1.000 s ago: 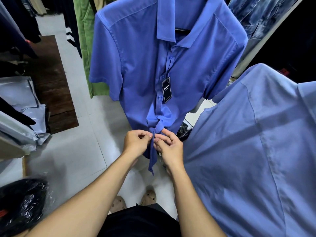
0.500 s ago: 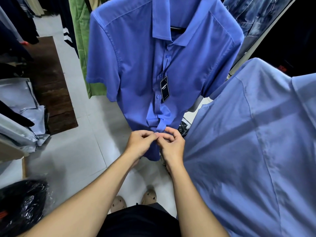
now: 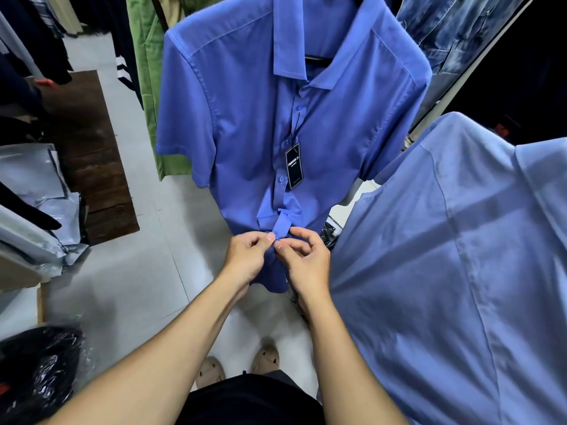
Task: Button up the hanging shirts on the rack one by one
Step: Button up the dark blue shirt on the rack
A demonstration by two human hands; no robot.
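— Looking down, we see the blue shirt (image 3: pixel 233 118) hanging on a hanger straight in front of us, its collar up top and a black tag (image 3: pixel 294 165) dangling over the placket.

— And our hands?

— Both are at the lower end of the placket. Our left hand (image 3: pixel 248 260) has its fingers curled, thumb and forefinger pinching the cloth edge. Our right hand (image 3: pixel 306 259) meets it from the other side, thumb and forefinger pinched at the same spot, the other fingers curled loosely above.

— Is the button through?

— We cannot tell; it is hidden between the fingertips. A button (image 3: pixel 281 179) higher up, beside the tag, shows closed, and the fabric bunches into a small fold just above our hands.

— What else hangs near?

— A lighter blue shirt (image 3: pixel 460 256) fills the right side, close to our right forearm. A green garment (image 3: pixel 150 72) hangs behind the blue shirt's sleeve, and denim (image 3: pixel 445 29) shows at upper right.

— And below?

— A pale tiled floor (image 3: pixel 129 271), a dark wooden mat (image 3: pixel 92 154) to the left, a black plastic bag (image 3: pixel 36 372) at lower left, and our beige shoes (image 3: pixel 239 363).
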